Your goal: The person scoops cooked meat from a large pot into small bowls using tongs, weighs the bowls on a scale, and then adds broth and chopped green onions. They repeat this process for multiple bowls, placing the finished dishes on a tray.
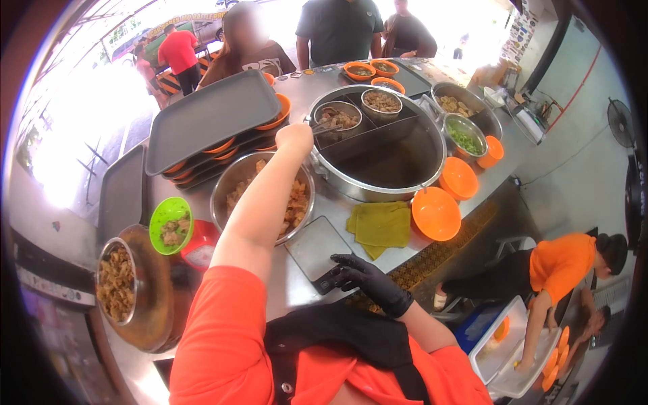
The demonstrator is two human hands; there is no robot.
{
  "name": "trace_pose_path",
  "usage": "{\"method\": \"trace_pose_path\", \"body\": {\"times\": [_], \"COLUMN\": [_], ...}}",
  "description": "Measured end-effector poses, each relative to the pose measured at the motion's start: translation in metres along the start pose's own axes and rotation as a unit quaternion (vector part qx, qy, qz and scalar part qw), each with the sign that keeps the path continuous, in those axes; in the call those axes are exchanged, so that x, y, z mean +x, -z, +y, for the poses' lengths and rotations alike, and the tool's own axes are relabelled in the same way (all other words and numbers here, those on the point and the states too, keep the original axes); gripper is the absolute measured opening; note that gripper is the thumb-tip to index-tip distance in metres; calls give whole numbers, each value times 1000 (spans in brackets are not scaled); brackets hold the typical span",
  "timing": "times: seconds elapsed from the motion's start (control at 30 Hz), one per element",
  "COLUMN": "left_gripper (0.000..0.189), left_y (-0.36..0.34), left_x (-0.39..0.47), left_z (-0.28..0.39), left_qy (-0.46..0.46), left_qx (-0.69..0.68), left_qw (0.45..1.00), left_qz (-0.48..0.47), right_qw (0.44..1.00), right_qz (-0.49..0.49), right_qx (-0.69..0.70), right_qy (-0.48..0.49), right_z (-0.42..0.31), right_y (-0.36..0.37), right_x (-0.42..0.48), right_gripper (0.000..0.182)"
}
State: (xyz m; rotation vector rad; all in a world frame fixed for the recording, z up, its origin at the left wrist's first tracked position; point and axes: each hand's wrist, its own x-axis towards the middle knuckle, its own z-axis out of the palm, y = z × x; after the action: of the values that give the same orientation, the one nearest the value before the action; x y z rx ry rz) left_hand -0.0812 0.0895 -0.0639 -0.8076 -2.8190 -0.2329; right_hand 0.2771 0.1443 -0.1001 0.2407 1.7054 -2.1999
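My bare left hand [295, 137] grips dark metal tongs [328, 129] at the left rim of a large divided steel pot [438, 159]. The tongs reach into a round metal container of meat pieces [338, 118] inside the pot. A second container of chopped meat [381, 101] sits beside it, and dark broth [387, 159] fills the near section. My right hand [372, 283], in a black glove, hovers by the near end of a flat digital scale [320, 245], empty, fingers apart. Under my left forearm, a steel bowl [218, 212] of meat chunks is partly hidden.
Stacked grey trays [215, 119] with orange bowls between them stand left. Orange bowls [436, 213] and an olive cloth [379, 225] line the near right edge. A green bowl [171, 225] rests by a red scale [199, 248]. A co-worker [562, 266] bends over bins at right; people stand opposite.
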Motion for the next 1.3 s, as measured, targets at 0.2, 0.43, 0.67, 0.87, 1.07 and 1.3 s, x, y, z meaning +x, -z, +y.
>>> {"method": "trace_pose_path", "body": {"times": [0.2, 0.43, 0.67, 0.87, 1.07, 1.3], "left_gripper": [38, 37, 38, 41, 41, 43], "left_y": [89, 198, 204, 188, 182, 169], "left_x": [-88, -300, -442, -520, -538, -532], "left_z": [-11, -108, -155, -194, -217, -237], "left_qy": [3, 177, 330, 375, 408, 375], "left_qx": [-160, -403, -395, -411, -440, -451], "left_qw": [979, 830, 755, 734, 711, 726], "left_qz": [126, 341, 406, 390, 367, 358], "right_qw": [998, 985, 981, 981, 989, 986], "right_qz": [-32, -140, -107, -110, -70, -34], "right_qx": [46, -103, -161, -148, -120, -164], "right_qy": [-8, 12, 25, 63, 54, 16], "right_z": [-1, -71, -75, -49, -92, -93], "right_y": [26, -93, -198, -217, -226, -231], "right_x": [24, 118, 247, 299, 274, 271], "right_gripper": [50, 54, 33, 27, 23, 22]}}
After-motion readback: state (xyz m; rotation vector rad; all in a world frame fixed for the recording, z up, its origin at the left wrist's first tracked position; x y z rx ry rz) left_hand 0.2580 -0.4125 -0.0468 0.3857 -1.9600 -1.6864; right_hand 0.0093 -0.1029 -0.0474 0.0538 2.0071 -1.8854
